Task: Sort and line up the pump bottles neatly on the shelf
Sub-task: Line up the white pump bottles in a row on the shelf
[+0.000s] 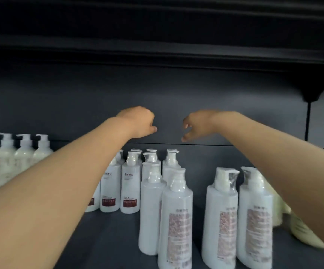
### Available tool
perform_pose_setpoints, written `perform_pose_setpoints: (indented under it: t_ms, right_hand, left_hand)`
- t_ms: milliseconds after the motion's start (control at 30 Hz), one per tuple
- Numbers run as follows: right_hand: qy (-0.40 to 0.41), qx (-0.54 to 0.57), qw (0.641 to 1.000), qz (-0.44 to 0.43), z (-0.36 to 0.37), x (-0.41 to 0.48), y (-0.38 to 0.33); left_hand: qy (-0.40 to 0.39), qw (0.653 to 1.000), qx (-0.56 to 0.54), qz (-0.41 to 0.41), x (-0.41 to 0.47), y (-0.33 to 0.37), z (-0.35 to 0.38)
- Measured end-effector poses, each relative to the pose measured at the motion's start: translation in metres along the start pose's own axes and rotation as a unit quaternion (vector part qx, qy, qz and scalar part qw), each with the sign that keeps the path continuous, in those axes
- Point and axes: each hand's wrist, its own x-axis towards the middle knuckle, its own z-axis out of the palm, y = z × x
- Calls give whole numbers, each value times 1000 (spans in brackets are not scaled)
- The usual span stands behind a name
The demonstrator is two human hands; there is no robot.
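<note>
Both hands hover above the white pump bottles (pixel 131 183), which stand in a loose cluster on the shelf (pixel 108 239). The left hand (pixel 138 122) is curled closed and empty; the right hand (pixel 196 125) is half-spread and empty. Judged step: reaching in between grasps. The next move likely calls for lowering onto the front bottles, which stand out of line.

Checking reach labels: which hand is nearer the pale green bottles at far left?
Left. The left hand hovers above and right of the pale green bottles; the right hand is farther right, beyond the left one.
</note>
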Motion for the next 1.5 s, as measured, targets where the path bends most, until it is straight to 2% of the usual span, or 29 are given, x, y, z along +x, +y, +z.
perform_pose_setpoints:
  t_ms: [167,533,800,967,1100,1200,1300,1367,1433,1500]
  right_hand:
    - [30,38,999,-1,-6,-40,-9]
    - [9,77,997,1,-1,-142,-23]
    - [27,70,997,7,18,-172,-47]
    - [15,105,992,63,47,-163,-69]
    - [35,227,966,122,75,-150,-84]
    - [70,375,912,149,92,-149,-97]
    - [106,479,859,150,108,-149,-113]
    - [139,539,818,146,120,-148,-119]
    - [162,592,776,143,129,-147,-123]
    - [171,618,752,151,136,-145,-127]
  left_hand:
    - [33,999,6,-30,-47,25,-14]
    - [-29,997,-22,-70,-146,52,-16]
    - [-36,993,-88,-65,-160,50,11]
    - [-17,989,-139,-44,-147,38,45]
    - [5,979,-199,-29,-136,27,75]
    - [-9,946,-325,-18,-130,26,94]
    - [-46,854,-517,5,-128,30,111]
    - [-58,798,-600,-4,-126,34,122]
    - [-64,756,-650,-34,-123,39,133]
    - [-66,731,-677,-61,-121,43,141]
